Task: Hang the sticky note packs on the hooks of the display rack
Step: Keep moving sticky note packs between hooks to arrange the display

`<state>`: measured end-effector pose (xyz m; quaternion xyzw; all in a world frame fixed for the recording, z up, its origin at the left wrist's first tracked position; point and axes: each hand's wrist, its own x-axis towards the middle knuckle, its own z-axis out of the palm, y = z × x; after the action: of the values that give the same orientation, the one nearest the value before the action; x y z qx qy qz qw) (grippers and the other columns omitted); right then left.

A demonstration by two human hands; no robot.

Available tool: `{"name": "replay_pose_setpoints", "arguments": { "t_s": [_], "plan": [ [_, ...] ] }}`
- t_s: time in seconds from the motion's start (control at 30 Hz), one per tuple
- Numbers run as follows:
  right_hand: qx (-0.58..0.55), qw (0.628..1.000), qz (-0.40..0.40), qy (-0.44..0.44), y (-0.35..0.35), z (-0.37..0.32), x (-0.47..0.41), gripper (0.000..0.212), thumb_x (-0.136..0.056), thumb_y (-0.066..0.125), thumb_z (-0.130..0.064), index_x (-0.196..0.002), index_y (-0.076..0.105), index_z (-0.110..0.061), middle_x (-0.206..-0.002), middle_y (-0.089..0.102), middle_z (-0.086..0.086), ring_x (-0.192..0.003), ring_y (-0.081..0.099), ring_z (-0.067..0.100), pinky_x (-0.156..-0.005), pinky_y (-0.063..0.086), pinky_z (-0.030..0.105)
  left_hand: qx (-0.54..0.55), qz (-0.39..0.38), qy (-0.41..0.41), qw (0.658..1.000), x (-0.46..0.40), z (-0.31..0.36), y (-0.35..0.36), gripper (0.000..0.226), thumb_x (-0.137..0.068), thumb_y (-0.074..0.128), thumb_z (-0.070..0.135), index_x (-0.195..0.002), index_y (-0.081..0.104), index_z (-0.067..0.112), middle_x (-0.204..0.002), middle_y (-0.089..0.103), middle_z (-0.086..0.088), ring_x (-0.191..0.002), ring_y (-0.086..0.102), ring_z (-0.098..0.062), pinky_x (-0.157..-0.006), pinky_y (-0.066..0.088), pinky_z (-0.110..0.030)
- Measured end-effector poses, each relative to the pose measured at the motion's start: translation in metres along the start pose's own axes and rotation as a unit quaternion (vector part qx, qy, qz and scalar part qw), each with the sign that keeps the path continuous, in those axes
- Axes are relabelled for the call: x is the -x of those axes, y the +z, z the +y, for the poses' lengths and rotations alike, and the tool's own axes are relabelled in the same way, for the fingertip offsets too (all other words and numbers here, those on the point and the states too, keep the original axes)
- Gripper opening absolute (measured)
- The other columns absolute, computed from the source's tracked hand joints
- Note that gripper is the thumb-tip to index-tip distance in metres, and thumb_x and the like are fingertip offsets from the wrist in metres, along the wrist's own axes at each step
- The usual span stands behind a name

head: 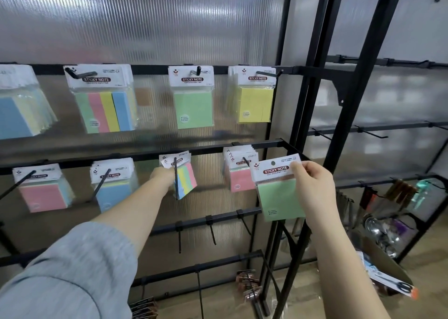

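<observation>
now the left hand (161,177) is at the striped pack (185,180) on the middle hook (175,173) of the second rail; it looks to be gripping the pack's left edge, though the fingers are hidden behind it, so i cannot tell the grip for sure. the pack hangs tilted on the hook, card header up.

the right hand (312,185) pinches the white header of a green pack (278,192), thumb on the front beside the label, holding it in the air just right of the pink packs (240,173) on the next hook. the hole (273,162) in its header is free and in plain view.

to do this step well, i'd judge: seat the striped pack first, sliding it back along the hook till it hangs straight, then let go. for the green pack, keep the pinch off the hole, square the header to the hook tip, thread the hole over the tip and push back. a matching green pack (192,103) hangs on the upper rail, so that hook seems the likely home; bare hooks (211,231) on the lower rail are another choice. the risk is missing the hole and bending the card.
</observation>
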<state>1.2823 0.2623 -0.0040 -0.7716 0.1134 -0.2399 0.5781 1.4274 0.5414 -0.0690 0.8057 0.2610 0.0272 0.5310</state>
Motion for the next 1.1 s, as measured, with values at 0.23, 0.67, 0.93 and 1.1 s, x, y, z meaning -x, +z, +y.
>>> {"name": "replay_pose_setpoints", "arguments": {
  "t_s": [0.23, 0.67, 0.93, 1.1],
  "plan": [
    [-0.004, 1.000, -0.007, 0.008, 0.001, 0.001, 0.004, 0.028, -0.092, 0.047, -0.022, -0.081, 0.059, 0.001, -0.085, 0.060, 0.012, -0.062, 0.044, 0.014, -0.055, 0.032, 0.025, 0.023, 0.029, 0.045, 0.998, 0.010, -0.007, -0.001, 0.020, -0.096, 0.046, 0.021, -0.097, 0.058, 0.005, -0.089, 0.057, -0.012, -0.072, 0.049, -0.025, -0.061, 0.037, -0.028],
    [-0.051, 0.997, -0.018, -0.053, 0.025, -0.005, 0.012, 0.024, -0.093, 0.057, -0.029, -0.072, 0.061, -0.019, -0.069, 0.061, -0.007, -0.062, 0.050, 0.008, -0.057, 0.037, 0.025, -0.044, 0.058, 0.158, 0.985, 0.086, -0.032, -0.020, 0.040, -0.098, 0.040, 0.019, -0.061, 0.026, 0.014, -0.057, 0.027, -0.003, -0.056, 0.027, -0.021, -0.052, 0.016, -0.032],
    [-0.085, 0.993, -0.033, -0.070, 0.045, -0.012, 0.007, 0.017, -0.090, 0.061, -0.030, -0.078, 0.064, -0.019, -0.073, 0.064, -0.006, -0.064, 0.054, 0.009, -0.056, 0.039, 0.023, -0.127, 0.015, 0.174, 0.976, 0.128, -0.041, -0.054, 0.036, -0.100, 0.034, 0.025, -0.068, 0.032, 0.011, -0.066, 0.034, -0.005, -0.059, 0.031, -0.017, -0.055, 0.020, -0.031],
    [-0.131, 0.988, -0.061, -0.049, 0.063, -0.029, 0.005, 0.016, -0.087, 0.066, -0.029, -0.073, 0.064, -0.021, -0.069, 0.061, -0.006, -0.061, 0.056, 0.006, -0.046, 0.046, 0.014, -0.137, 0.060, 0.190, 0.970, 0.145, -0.030, -0.079, 0.039, -0.101, 0.033, 0.028, -0.070, 0.041, 0.007, -0.066, 0.041, -0.005, -0.059, 0.036, -0.018, -0.053, 0.024, -0.031]
  ]
}}
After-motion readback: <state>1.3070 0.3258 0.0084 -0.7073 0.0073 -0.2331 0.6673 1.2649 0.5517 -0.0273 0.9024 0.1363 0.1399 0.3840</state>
